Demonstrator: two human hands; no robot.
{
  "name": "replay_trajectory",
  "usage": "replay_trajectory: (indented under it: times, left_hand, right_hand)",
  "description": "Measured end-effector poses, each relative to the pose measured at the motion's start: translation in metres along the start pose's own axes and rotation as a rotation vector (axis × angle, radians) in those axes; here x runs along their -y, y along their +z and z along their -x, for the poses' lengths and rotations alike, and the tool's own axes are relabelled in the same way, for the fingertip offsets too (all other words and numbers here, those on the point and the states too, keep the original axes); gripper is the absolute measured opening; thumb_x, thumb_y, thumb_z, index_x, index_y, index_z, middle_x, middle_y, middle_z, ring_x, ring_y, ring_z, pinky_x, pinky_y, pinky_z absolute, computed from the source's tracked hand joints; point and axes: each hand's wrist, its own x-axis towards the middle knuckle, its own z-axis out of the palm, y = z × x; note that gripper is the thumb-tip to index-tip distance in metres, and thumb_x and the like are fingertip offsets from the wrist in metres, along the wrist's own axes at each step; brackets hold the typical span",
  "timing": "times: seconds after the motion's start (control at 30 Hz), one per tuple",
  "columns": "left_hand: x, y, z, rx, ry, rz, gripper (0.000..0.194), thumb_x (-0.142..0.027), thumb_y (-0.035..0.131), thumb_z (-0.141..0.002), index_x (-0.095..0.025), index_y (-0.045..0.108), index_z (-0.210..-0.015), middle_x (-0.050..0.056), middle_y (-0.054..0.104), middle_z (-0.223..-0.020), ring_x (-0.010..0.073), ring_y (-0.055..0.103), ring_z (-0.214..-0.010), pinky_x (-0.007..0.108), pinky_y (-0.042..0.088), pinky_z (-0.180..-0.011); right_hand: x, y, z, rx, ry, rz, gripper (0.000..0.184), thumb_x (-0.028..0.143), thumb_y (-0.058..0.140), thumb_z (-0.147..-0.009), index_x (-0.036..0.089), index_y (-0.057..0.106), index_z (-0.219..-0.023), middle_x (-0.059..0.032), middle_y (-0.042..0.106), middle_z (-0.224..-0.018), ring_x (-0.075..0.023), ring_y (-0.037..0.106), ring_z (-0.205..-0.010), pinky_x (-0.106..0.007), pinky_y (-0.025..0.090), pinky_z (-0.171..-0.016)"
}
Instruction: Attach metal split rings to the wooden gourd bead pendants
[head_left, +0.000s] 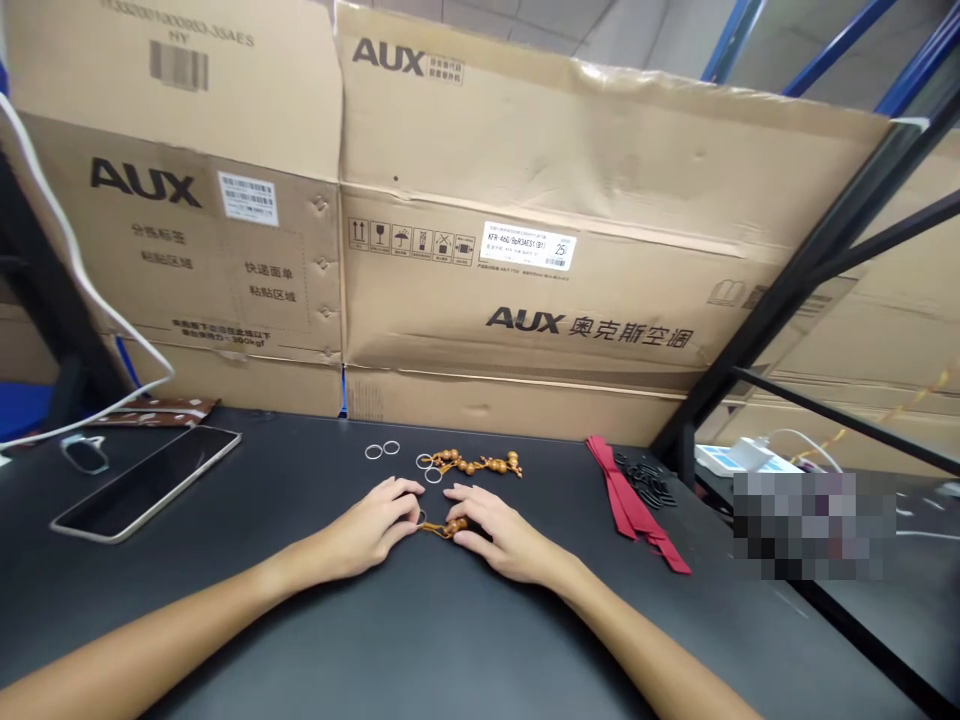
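Observation:
My left hand (pixel 375 528) is closed at the fingertips on a small metal ring (pixel 422 517), which shows only in part. My right hand (pixel 499 535) grips a brown gourd-bead pendant (pixel 454 527) between thumb and fingers. The pendant's yellow-brown cord (pixel 433 528) stretches toward the ring, low over the dark table (pixel 420 640). Whether cord and ring are joined cannot be made out. Beyond my hands lie more gourd-bead pendants (pixel 469 467) in a row. A loose silver ring (pixel 433 476) and several others lie beside them.
Red fabric strips (pixel 626 500) and a heap of small black pieces (pixel 646 482) lie on the right. On the left are a phone (pixel 150 485), a brown patterned pouch (pixel 154 411) and a white cable (pixel 82 262). Cardboard (pixel 510 290) walls the back; a black frame (pixel 772 300) stands right.

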Motion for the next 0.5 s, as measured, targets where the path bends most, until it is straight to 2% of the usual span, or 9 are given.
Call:
replay_trajectory:
  times: [0.2,0.33,0.5]
  left_hand:
    - [0.008,-0.001,0.0,0.038,0.009,-0.017,0.019,-0.025,0.045,-0.098,-0.023,0.062,-0.089,0.007,0.06,-0.125,0.0243,0.048,-0.128,0.047,0.031,-0.114]
    - [0.014,-0.006,0.002,0.117,0.043,-0.037,0.018,-0.026,0.045,-0.099,-0.024,0.063,-0.093,0.006,0.058,-0.134,0.0231,0.046,-0.133,0.052,0.021,-0.117]
    - [0.011,-0.01,0.006,0.125,0.015,-0.056,0.014,-0.034,0.05,-0.097,-0.024,0.06,-0.094,0.007,0.055,-0.139,0.0246,0.039,-0.138,0.052,0.021,-0.117]
  right_hand:
    - [-0.007,-0.008,0.003,0.036,0.003,-0.02,0.017,0.025,0.049,-0.098,0.025,0.059,-0.112,-0.009,0.051,-0.143,-0.0226,0.04,-0.138,-0.047,0.037,-0.112]
    - [-0.008,-0.01,0.003,0.048,0.012,-0.015,0.018,0.026,0.045,-0.1,0.025,0.058,-0.112,-0.0087,0.051,-0.143,-0.0213,0.039,-0.139,-0.048,0.035,-0.113]
    - [-0.006,-0.007,0.003,0.042,0.034,-0.011,0.015,0.025,0.046,-0.1,0.023,0.058,-0.108,-0.0099,0.052,-0.141,-0.022,0.037,-0.141,-0.049,0.032,-0.115]
